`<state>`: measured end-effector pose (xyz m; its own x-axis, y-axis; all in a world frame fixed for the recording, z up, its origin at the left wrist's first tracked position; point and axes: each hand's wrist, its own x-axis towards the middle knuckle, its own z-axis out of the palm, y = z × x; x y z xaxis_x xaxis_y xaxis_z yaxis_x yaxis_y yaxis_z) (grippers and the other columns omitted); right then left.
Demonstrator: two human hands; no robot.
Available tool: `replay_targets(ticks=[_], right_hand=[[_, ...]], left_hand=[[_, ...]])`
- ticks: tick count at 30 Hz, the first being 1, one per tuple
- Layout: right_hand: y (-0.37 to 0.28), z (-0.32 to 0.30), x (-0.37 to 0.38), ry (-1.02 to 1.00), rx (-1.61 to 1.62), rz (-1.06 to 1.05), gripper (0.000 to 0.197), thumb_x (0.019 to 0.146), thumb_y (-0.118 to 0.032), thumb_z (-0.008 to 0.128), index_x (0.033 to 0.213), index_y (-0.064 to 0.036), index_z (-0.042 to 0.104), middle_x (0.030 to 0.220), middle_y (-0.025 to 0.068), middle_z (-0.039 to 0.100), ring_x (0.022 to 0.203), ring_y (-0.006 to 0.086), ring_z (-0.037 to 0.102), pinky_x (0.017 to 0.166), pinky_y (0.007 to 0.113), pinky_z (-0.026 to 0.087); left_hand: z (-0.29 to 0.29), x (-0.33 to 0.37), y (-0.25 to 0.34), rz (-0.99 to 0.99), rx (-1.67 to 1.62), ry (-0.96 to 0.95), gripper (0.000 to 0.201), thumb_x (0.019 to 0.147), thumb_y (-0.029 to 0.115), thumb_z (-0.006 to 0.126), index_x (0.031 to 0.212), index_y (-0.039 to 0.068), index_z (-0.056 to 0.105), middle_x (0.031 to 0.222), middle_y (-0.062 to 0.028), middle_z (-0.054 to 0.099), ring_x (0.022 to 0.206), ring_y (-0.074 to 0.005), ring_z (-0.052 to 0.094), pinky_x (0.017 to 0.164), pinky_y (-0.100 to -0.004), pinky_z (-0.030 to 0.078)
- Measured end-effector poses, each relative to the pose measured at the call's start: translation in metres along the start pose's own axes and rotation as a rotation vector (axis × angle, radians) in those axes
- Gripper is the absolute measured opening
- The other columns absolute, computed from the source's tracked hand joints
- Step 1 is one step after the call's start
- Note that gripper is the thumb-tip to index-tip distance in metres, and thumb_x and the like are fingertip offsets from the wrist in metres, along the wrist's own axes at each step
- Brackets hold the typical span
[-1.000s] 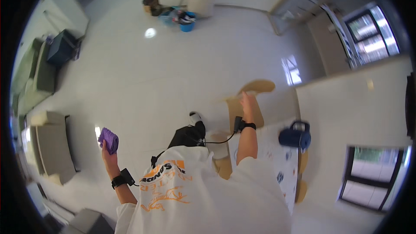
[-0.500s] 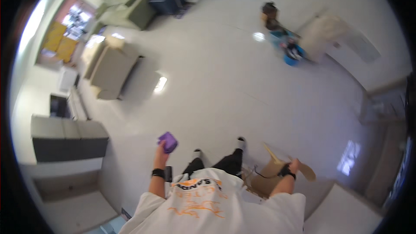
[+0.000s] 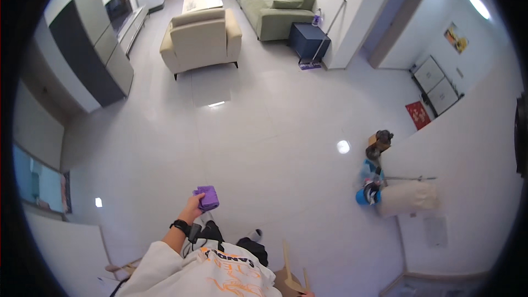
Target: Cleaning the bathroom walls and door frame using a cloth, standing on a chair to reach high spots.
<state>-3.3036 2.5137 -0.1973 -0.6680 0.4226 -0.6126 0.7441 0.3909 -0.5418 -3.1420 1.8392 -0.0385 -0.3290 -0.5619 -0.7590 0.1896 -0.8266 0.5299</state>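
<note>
My left hand (image 3: 193, 207) is closed around a folded purple cloth (image 3: 208, 198), held out in front of me above the floor. A dark band circles that wrist. At the lower edge, right of my body, a wooden chair (image 3: 287, 279) shows only in part, with pale wooden bars and a brown flat panel. Just a sliver of my right hand (image 3: 309, 295) is visible, gripping the chair; most of its fingers are cut off by the edge.
A cream armchair (image 3: 199, 41) and a green sofa (image 3: 275, 1) stand ahead, near a dark blue cabinet (image 3: 309, 43) with a mop (image 3: 330, 28). Along the right wall are a blue bucket (image 3: 363, 196) and a beige covered bundle (image 3: 410, 198). A tall grey cabinet (image 3: 82, 49) stands left.
My view has turned to the right and lifted, so sofa and armchair now lie ahead. The purple cloth stays in my left hand. My right hand and the chair have slipped toward the lower edge.
</note>
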Motion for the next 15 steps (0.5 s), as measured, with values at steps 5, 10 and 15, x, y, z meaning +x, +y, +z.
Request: replay_targets(ticks=[5,10,15], right_hand=[[-0.080,0.030,-0.056,0.044,0.213,-0.051,0.022,0.078,-0.010,0.057,0.096,0.0017,0.060,0.090,0.0138,0.062,0.076,0.0279,0.061,0.065,0.041,0.052],[-0.150,0.071,-0.110,-0.007,0.365,-0.158,0.022,0.074,-0.006,0.056,0.094,0.0037,0.059,0.089,0.0156,0.062,0.076,0.0300,0.063,0.065,0.043,0.053],[-0.256,0.140,-0.201,-0.121,0.521,-0.389,0.024,0.071,0.001,0.055,0.094,0.0063,0.058,0.090,0.0164,0.062,0.078,0.0319,0.065,0.068,0.045,0.056]], left_hand=[[-0.059,0.044,-0.010,0.004,-0.177,0.022,0.030,0.094,0.011,0.053,0.120,-0.004,0.053,0.112,-0.0183,0.064,0.102,-0.0319,0.065,0.095,-0.0487,0.052],[-0.093,0.047,0.009,0.055,-0.324,0.021,0.029,0.093,0.011,0.056,0.118,-0.004,0.054,0.111,-0.0171,0.064,0.099,-0.0308,0.066,0.093,-0.0473,0.053],[-0.155,0.068,0.075,0.219,-0.472,0.013,0.028,0.091,0.012,0.062,0.114,-0.003,0.058,0.105,-0.0129,0.067,0.094,-0.0261,0.067,0.087,-0.0429,0.055]])
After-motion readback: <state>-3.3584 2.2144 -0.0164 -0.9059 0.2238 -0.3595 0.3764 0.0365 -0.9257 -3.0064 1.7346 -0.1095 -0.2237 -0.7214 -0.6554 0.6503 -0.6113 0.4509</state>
